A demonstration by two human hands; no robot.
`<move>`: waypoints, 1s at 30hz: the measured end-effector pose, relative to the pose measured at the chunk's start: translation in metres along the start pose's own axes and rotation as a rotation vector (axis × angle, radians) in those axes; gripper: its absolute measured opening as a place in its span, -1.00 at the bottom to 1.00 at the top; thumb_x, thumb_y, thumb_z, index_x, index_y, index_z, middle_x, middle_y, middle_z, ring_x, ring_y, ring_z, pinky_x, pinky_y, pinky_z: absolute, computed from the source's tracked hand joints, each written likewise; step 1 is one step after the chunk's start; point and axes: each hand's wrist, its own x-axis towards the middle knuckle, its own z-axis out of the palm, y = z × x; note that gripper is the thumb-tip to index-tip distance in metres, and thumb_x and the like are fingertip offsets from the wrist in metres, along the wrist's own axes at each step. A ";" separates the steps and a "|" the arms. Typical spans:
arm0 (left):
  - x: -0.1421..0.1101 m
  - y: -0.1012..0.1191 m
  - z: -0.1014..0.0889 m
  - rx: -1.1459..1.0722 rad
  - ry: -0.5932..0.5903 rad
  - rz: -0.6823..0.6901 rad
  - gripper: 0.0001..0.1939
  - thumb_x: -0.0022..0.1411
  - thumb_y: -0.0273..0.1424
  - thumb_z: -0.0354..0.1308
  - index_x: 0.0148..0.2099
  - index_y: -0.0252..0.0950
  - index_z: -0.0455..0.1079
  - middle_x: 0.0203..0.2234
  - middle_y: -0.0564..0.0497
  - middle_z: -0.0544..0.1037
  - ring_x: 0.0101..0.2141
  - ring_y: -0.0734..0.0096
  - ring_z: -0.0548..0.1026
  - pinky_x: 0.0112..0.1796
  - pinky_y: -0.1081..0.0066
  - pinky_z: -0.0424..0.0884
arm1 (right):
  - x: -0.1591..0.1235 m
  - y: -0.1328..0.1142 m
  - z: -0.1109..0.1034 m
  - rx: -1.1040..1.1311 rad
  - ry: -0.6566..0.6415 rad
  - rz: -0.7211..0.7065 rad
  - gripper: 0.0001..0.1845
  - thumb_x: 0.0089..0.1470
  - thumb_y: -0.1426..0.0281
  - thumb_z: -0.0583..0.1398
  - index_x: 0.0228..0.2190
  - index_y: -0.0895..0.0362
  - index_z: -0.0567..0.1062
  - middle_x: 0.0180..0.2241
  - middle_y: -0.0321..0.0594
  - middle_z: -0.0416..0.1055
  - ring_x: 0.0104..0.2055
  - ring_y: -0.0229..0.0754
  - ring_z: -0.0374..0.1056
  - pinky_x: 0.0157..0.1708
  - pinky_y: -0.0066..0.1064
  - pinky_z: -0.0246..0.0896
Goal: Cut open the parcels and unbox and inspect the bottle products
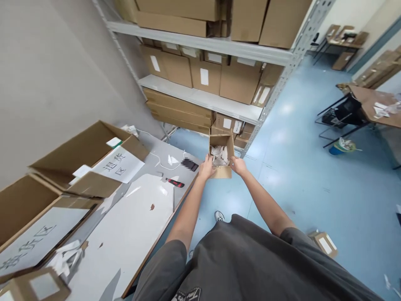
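Note:
Out in front of my body I hold a small open cardboard box point(221, 172) between both hands, above the blue floor. Crumpled white paper and some clear plastic point(220, 155) lie inside it. My left hand point(206, 167) grips the box's left side, and my right hand point(238, 165) grips its right side. The flaps stand up and outward, with one folded down toward me. What lies under the crumpled paper is hidden.
A metal shelf rack point(200, 39) full of cardboard boxes stands ahead. At left, a table point(131, 217) bears two large open boxes point(90, 184), a red-and-black knife point(174, 182) and a phone point(189, 164). A bin point(341, 147) and a small box point(325, 243) are on the floor at right.

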 end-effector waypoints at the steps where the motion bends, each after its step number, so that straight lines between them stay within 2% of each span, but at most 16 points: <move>1: 0.012 0.008 0.005 0.002 -0.015 0.016 -0.12 0.22 -0.31 0.45 0.48 -0.08 0.14 0.56 -0.29 -0.03 0.17 -0.13 0.58 0.15 0.08 0.50 | 0.003 0.012 -0.001 0.002 -0.003 0.023 -0.50 0.22 0.51 0.22 0.18 0.12 0.50 0.17 0.01 0.53 0.11 0.07 0.52 0.03 -0.30 0.37; 6: 0.055 0.035 0.022 0.015 -0.071 0.064 -0.07 0.21 -0.33 0.45 0.50 -0.08 0.09 0.56 -0.29 -0.06 0.15 -0.12 0.59 0.13 0.10 0.51 | 0.018 0.054 -0.002 0.013 -0.021 0.099 -0.48 0.22 0.51 0.22 0.20 0.09 0.50 0.13 0.00 0.56 0.09 0.06 0.53 0.03 -0.29 0.38; 10: 0.074 0.043 0.032 0.020 -0.092 0.077 -0.08 0.21 -0.34 0.44 0.50 -0.09 0.10 0.57 -0.26 -0.08 0.14 -0.08 0.58 0.11 0.13 0.52 | 0.027 0.073 0.004 0.040 -0.034 0.120 -0.49 0.26 0.50 0.21 0.22 0.09 0.48 0.23 0.01 0.49 0.14 0.06 0.52 0.08 -0.27 0.39; 12: 0.077 0.043 0.038 0.024 -0.099 0.080 -0.06 0.17 -0.31 0.48 0.49 -0.08 0.14 0.59 -0.23 -0.16 0.18 -0.12 0.54 0.12 0.11 0.52 | 0.031 0.081 0.009 0.061 -0.035 0.108 -0.37 0.24 0.44 0.29 0.31 0.08 0.40 0.38 0.07 0.32 0.25 0.11 0.44 0.15 -0.22 0.37; 15: 0.075 0.039 0.048 0.039 -0.118 0.069 -0.04 0.10 -0.22 0.55 0.46 -0.07 0.20 0.60 -0.18 -0.27 0.29 -0.22 0.41 0.14 0.06 0.50 | 0.034 0.091 0.019 0.091 -0.058 0.083 -0.04 0.09 0.36 0.46 0.42 0.05 0.24 0.52 0.15 0.00 0.40 0.19 0.29 0.27 -0.13 0.30; 17: 0.070 0.035 0.052 0.043 -0.125 0.065 -0.05 0.11 -0.18 0.54 0.46 -0.07 0.21 0.60 -0.18 -0.26 0.35 -0.24 0.33 0.17 0.05 0.48 | 0.035 0.097 0.025 0.106 -0.086 0.084 -0.01 0.08 0.36 0.47 0.43 0.03 0.22 0.54 0.17 -0.06 0.42 0.20 0.25 0.32 -0.10 0.26; 19: 0.064 0.030 0.054 0.038 -0.115 0.065 -0.08 0.16 -0.15 0.51 0.47 -0.08 0.21 0.60 -0.17 -0.22 0.38 -0.22 0.28 0.21 0.05 0.44 | 0.035 0.101 0.030 0.119 -0.093 0.086 -0.07 0.13 0.37 0.43 0.43 0.05 0.23 0.53 0.17 -0.05 0.43 0.20 0.24 0.33 -0.09 0.24; 24: 0.050 0.014 0.043 -0.001 -0.022 -0.001 -0.19 0.29 -0.18 0.39 0.48 -0.15 0.20 0.58 -0.17 -0.11 0.43 -0.16 0.21 0.32 0.04 0.32 | 0.045 0.097 0.032 0.145 -0.014 0.024 -0.18 0.22 0.37 0.33 0.43 0.09 0.25 0.52 0.15 0.00 0.43 0.23 0.22 0.35 -0.01 0.23; 30: 0.030 -0.008 0.014 -0.018 0.075 -0.079 -0.22 0.30 -0.24 0.37 0.47 -0.23 0.22 0.57 -0.18 -0.06 0.44 -0.15 0.17 0.35 0.01 0.29 | 0.072 0.059 0.019 0.152 0.045 -0.137 -0.21 0.24 0.32 0.28 0.42 0.11 0.25 0.52 0.11 0.02 0.46 0.24 0.15 0.36 0.06 0.21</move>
